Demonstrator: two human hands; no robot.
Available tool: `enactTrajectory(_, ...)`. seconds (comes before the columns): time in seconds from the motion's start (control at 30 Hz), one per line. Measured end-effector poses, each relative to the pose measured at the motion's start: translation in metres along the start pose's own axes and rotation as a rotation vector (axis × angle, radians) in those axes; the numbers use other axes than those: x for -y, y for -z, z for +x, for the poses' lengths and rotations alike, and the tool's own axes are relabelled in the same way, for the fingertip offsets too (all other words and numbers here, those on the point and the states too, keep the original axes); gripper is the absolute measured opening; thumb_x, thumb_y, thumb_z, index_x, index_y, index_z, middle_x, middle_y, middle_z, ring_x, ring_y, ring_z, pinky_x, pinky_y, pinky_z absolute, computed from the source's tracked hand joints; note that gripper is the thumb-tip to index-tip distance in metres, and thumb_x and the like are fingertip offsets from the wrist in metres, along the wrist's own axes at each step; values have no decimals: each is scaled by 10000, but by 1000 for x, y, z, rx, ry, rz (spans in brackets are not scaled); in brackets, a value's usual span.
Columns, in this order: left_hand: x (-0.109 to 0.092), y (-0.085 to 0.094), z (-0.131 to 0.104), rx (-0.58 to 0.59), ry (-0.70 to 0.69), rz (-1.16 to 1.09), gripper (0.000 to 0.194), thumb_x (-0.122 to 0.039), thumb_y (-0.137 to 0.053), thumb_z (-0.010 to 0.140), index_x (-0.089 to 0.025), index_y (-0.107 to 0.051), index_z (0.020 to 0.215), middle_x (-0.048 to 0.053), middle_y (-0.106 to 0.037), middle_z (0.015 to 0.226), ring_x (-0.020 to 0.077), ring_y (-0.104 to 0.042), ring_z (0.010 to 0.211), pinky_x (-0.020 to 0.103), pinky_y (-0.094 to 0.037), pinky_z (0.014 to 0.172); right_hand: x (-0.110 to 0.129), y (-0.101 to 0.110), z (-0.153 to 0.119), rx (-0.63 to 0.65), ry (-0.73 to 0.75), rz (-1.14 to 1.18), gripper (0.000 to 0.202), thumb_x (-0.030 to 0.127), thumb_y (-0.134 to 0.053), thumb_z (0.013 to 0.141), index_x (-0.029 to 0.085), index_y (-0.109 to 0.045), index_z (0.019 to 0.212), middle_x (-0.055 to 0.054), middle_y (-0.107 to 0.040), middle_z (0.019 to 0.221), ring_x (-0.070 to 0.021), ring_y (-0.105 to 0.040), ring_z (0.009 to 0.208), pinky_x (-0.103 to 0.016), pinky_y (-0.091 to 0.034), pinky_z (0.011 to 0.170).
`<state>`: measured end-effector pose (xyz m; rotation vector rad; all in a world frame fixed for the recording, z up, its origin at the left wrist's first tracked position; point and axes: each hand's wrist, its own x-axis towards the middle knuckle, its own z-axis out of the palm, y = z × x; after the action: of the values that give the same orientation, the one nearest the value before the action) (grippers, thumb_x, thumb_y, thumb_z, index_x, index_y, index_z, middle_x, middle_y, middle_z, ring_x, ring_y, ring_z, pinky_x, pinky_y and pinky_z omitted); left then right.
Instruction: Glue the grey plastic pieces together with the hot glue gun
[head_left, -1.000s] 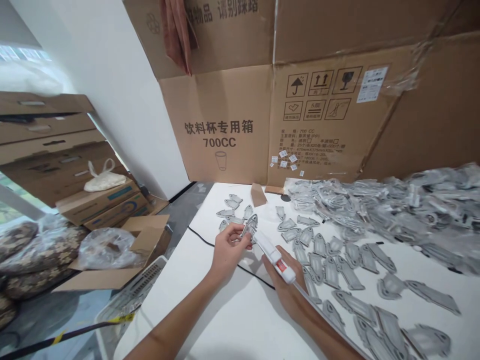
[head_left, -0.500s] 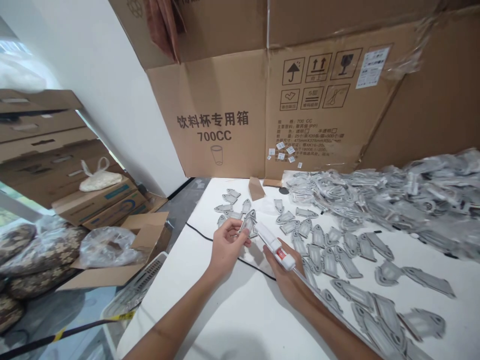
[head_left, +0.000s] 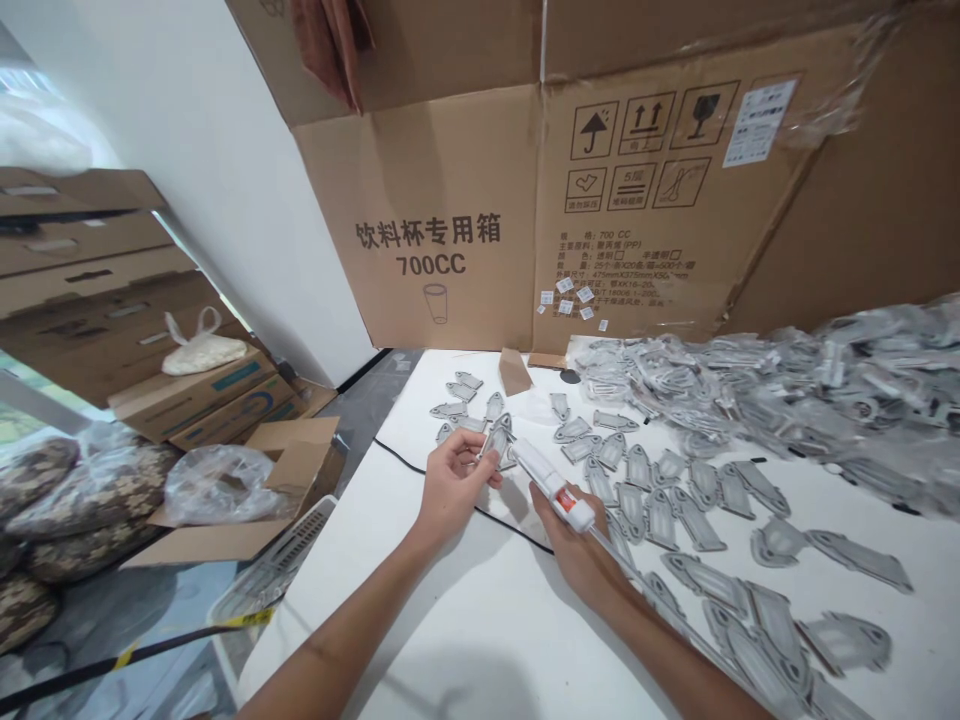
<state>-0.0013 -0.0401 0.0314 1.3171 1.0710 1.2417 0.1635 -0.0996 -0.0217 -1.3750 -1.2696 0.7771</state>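
Note:
My left hand point(head_left: 459, 480) pinches a grey plastic piece point(head_left: 498, 437), pointed at one end, between thumb and fingers just above the white table point(head_left: 420, 620). Wrapped around a white hot glue gun point(head_left: 551, 480) with a red part on its side is my right hand point(head_left: 574, 540). The gun's nozzle points up and left, close beside the held piece; whether they touch I cannot tell. A long pale stick point(head_left: 675, 622) runs from its rear along my right forearm. Similar grey pieces point(head_left: 631, 510) lie spread to the right, with a few point(head_left: 450, 410) beyond my left hand.
Bagged grey parts point(head_left: 750, 385) are heaped at the back right. A printed cardboard wall point(head_left: 450, 160) stands behind the table. A black cord point(head_left: 517, 534) crosses the tabletop under my hands. On the left are an open carton point(head_left: 300, 455) and a white plastic basket point(head_left: 281, 560).
The view has shifted slightly. The held piece is turned a little in my left hand, and the glue gun sits marginally lower and to the right. Both grips stay the same.

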Motion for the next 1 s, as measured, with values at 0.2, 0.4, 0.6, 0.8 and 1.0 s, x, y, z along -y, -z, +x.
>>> enactTrajectory(0.2, -1, 1, 0, 15, -2, 8, 379, -503, -839, 795, -182, -659, 886, 5, -663, 776, 151, -685, 576, 295, -610, 582, -2, 2, 0, 24, 7, -5, 441, 487, -583, 983, 251, -378, 672, 62, -380, 549, -139, -349, 530, -321, -301, 527)
enactTrajectory(0.4, -2, 1, 0, 10, 11, 16, 380, -495, -841, 791, -180, -652, 886, 2, -664, 776, 151, -687, 578, 287, -601, 580, 0, 2, 0, 24, 17, 16, 436, 451, -589, 975, 254, -345, 674, 66, -340, 561, -135, -316, 549, -321, -288, 535)
enactTrajectory(0.6, -2, 1, 0, 18, 6, 21, 372, -496, -833, 802, -181, -657, 895, 2, -662, 771, 154, -690, 588, 287, -602, 590, -3, 2, 2, 21, 36, -3, 457, 485, -580, 977, 253, -334, 670, 71, -334, 573, -128, -307, 561, -299, -280, 535)
enactTrajectory(0.8, 0, 1, 0, 8, -20, 44, 360, -493, -831, 809, -188, -672, 913, 9, -677, 793, 158, -696, 597, 291, -613, 591, -5, 0, 2, -9, 19, -10, 427, 515, -587, 961, 239, -450, 665, 53, -427, 550, -136, -380, 527, -292, -334, 534)
enactTrajectory(1.0, 5, 2, 1, 3, -50, 77, 350, -495, -813, 833, -190, -677, 937, 12, -687, 799, 164, -704, 621, 299, -622, 619, 3, 3, 1, 17, -19, -9, 459, 555, -583, 965, 209, -540, 667, 40, -446, 522, -145, -416, 507, -304, -348, 533)
